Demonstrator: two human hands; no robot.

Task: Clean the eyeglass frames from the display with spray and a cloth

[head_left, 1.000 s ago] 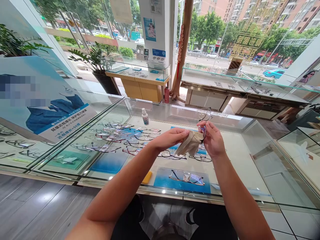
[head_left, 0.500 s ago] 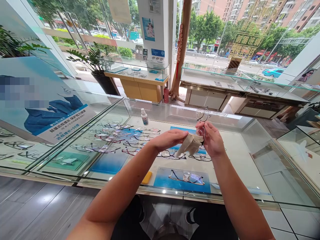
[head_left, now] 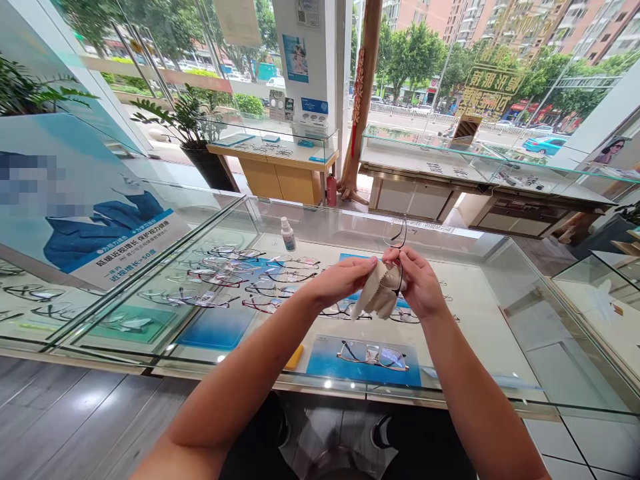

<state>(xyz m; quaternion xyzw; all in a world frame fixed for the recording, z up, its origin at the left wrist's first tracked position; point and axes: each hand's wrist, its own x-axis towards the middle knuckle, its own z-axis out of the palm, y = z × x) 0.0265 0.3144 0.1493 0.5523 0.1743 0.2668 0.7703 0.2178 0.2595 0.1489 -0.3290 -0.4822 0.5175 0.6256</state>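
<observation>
Above the glass counter, my left hand [head_left: 345,279] is closed on a beige cleaning cloth [head_left: 379,291] with a zigzag edge. The cloth wraps over the lower lens of a pair of eyeglasses [head_left: 399,235], hiding that lens. My right hand [head_left: 420,281] grips the thin dark frame near its middle, fingers pinched. The other lens sticks up above my fingers, bare. Behind my hands, a small white spray bottle [head_left: 288,235] stands upright on the counter.
Several eyeglasses [head_left: 215,298] lie in rows in the glass display case [head_left: 480,353]. A single pair [head_left: 373,355] rests on a blue card nearest me, with a yellow object [head_left: 294,358] to its left. A poster board [head_left: 100,220] leans at left.
The eyeglasses have turned and shifted slightly left in my right hand. My left hand has brought the cloth over the lower lens, which showed bare before.
</observation>
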